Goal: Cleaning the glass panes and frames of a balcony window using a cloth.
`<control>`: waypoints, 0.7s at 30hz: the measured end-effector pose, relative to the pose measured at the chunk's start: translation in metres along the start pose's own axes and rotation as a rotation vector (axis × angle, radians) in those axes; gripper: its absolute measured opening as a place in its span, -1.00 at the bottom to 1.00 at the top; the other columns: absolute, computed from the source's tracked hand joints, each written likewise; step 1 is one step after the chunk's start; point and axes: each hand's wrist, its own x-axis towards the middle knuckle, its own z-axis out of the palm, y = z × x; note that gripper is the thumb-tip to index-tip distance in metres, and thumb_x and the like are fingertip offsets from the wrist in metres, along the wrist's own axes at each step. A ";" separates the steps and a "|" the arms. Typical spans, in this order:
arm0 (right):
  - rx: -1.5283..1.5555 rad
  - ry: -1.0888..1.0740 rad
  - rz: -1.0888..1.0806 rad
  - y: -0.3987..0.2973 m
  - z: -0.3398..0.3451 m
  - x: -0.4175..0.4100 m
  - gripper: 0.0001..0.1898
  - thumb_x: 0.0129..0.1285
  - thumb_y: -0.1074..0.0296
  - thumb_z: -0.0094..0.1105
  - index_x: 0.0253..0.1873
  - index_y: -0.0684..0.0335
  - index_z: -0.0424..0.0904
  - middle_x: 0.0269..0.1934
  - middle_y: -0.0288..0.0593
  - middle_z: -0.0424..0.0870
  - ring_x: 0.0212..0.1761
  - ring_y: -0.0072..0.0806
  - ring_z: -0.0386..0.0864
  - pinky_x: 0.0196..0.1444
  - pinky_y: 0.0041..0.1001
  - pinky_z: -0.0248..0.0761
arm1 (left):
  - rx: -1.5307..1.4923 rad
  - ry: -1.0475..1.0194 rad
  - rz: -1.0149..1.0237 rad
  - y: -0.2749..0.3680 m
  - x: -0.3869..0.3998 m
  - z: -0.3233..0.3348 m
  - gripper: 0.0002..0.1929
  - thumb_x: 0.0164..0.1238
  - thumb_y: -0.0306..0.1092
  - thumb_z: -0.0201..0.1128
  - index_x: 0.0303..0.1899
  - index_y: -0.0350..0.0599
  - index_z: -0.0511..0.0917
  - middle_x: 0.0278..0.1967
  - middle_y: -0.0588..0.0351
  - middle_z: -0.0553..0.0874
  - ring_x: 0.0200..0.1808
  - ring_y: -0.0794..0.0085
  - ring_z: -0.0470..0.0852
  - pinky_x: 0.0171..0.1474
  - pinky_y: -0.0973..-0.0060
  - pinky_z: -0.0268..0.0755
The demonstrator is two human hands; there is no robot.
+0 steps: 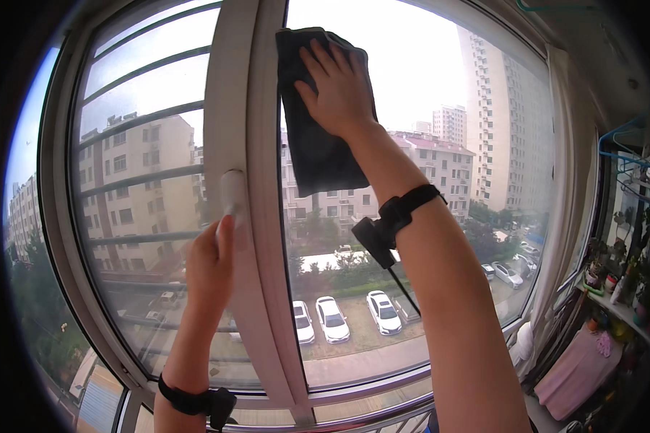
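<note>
A dark cloth (325,157) lies spread against the upper left of the right-hand window pane (411,70). My right hand (336,89) presses it flat to the glass, fingers spread over its upper part. The cloth hangs down below my palm, and its top edge is slightly folded. Lower and to the left, my left hand (212,265) grips the white window handle (232,189) on the pale frame (260,216). My fingers and thumb hide the handle's lower end.
Black straps with small devices circle my right forearm (398,216) and left wrist (195,398). Horizontal bars (141,181) cross behind the left pane. A pale curtain (560,216) hangs at the right, near potted plants (593,273) on a shelf and blue clothes hangers (623,143).
</note>
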 end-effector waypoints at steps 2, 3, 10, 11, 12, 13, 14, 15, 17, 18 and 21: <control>-0.089 -0.023 0.057 0.037 -0.011 -0.011 -0.43 0.39 0.00 0.00 0.37 0.23 0.38 0.43 0.00 0.34 0.45 -0.08 0.27 0.50 0.02 -0.05 | -0.021 -0.010 -0.022 0.000 0.000 0.001 -0.40 0.60 0.11 -0.12 -0.49 -0.28 0.38 -0.68 0.01 0.30 -0.60 0.38 0.26 -0.46 0.33 0.18; -0.176 -0.042 0.114 0.062 -0.024 -0.020 -0.44 0.40 0.00 -0.02 0.37 0.23 0.38 0.42 -0.01 0.35 0.44 -0.09 0.28 0.49 0.00 -0.04 | -0.039 -0.017 -0.044 0.000 0.000 0.003 -0.40 0.60 0.12 -0.13 -0.50 -0.27 0.38 -0.69 0.05 0.30 -0.60 0.40 0.27 -0.46 0.34 0.18; -0.797 -0.082 0.699 0.250 -0.139 -0.222 -0.44 0.54 -0.05 -0.31 0.44 0.16 0.31 0.44 -0.02 0.33 0.47 -0.16 0.26 0.50 -0.06 -0.05 | 0.029 0.022 0.002 -0.002 -0.003 -0.009 -0.39 0.60 0.10 -0.13 -0.52 -0.28 0.37 -0.69 0.05 0.31 -0.61 0.40 0.27 -0.48 0.33 0.17; -0.680 -0.196 1.013 0.263 -0.157 -0.252 -0.45 0.53 -0.06 -0.30 0.44 0.09 0.30 0.45 -0.07 0.30 0.48 -0.19 0.23 0.49 -0.02 -0.02 | 0.046 0.030 -0.008 -0.002 -0.003 -0.011 -0.39 0.60 0.10 -0.13 -0.52 -0.28 0.37 -0.69 0.05 0.31 -0.61 0.40 0.27 -0.48 0.33 0.17; -0.675 -0.107 0.984 0.288 -0.179 -0.286 -0.46 0.52 -0.06 -0.30 0.43 0.07 0.30 0.45 -0.10 0.29 0.49 -0.19 0.20 0.47 0.02 0.02 | 0.029 0.029 0.028 -0.003 0.000 -0.002 -0.41 0.60 0.07 -0.12 -0.51 -0.29 0.38 -0.69 0.02 0.31 -0.62 0.36 0.27 -0.48 0.31 0.18; -0.659 -0.016 0.958 0.311 -0.191 -0.311 -0.47 0.51 -0.07 -0.29 0.42 0.05 0.31 0.44 -0.13 0.27 0.50 -0.18 0.17 0.45 0.05 0.06 | 0.021 0.033 0.064 -0.002 0.002 0.002 -0.43 0.60 0.04 -0.11 -0.51 -0.31 0.38 -0.69 -0.02 0.31 -0.63 0.32 0.28 -0.48 0.29 0.18; -0.795 -0.133 0.894 0.311 -0.184 -0.321 -0.48 0.51 -0.05 -0.28 0.41 0.06 0.30 0.43 -0.15 0.27 0.51 -0.16 0.14 0.44 0.06 0.07 | 0.049 0.042 0.050 -0.001 0.002 0.002 -0.43 0.60 0.04 -0.11 -0.51 -0.31 0.38 -0.69 -0.02 0.31 -0.63 0.32 0.28 -0.48 0.29 0.18; -0.932 -0.241 0.817 0.308 -0.177 -0.320 -0.49 0.50 -0.03 -0.27 0.40 0.06 0.30 0.42 -0.18 0.27 0.52 -0.15 0.12 0.43 0.08 0.09 | 0.024 0.049 0.064 0.000 0.002 0.004 -0.44 0.60 0.01 -0.09 -0.50 -0.31 0.39 -0.69 -0.05 0.31 -0.63 0.28 0.27 -0.48 0.28 0.18; -1.088 -0.412 0.715 0.304 -0.158 -0.293 -0.59 0.54 0.13 -0.31 0.36 0.04 0.35 0.38 -0.21 0.31 0.48 -0.18 0.17 0.44 0.02 0.07 | 0.001 0.045 0.080 0.001 0.002 0.005 -0.46 0.59 -0.02 -0.08 -0.49 -0.32 0.40 -0.69 -0.08 0.31 -0.63 0.25 0.27 -0.48 0.27 0.19; -0.957 -0.035 0.414 0.281 -0.133 -0.265 -0.62 0.54 0.14 -0.29 0.29 0.02 0.41 0.30 -0.24 0.40 0.42 -0.28 0.25 0.40 -0.04 0.11 | 0.014 0.045 0.070 0.000 0.001 0.003 -0.47 0.59 -0.02 -0.08 -0.49 -0.32 0.41 -0.69 -0.08 0.32 -0.63 0.23 0.27 -0.48 0.27 0.19; -0.851 -0.086 0.239 0.159 -0.076 -0.139 -0.69 0.45 0.12 -0.11 0.08 0.06 0.59 0.15 -0.24 0.54 0.29 -0.27 0.38 0.34 -0.10 0.16 | 0.050 0.030 0.033 0.002 -0.002 -0.002 -0.47 0.59 -0.02 -0.08 -0.48 -0.31 0.42 -0.69 -0.07 0.33 -0.62 0.22 0.26 -0.47 0.28 0.21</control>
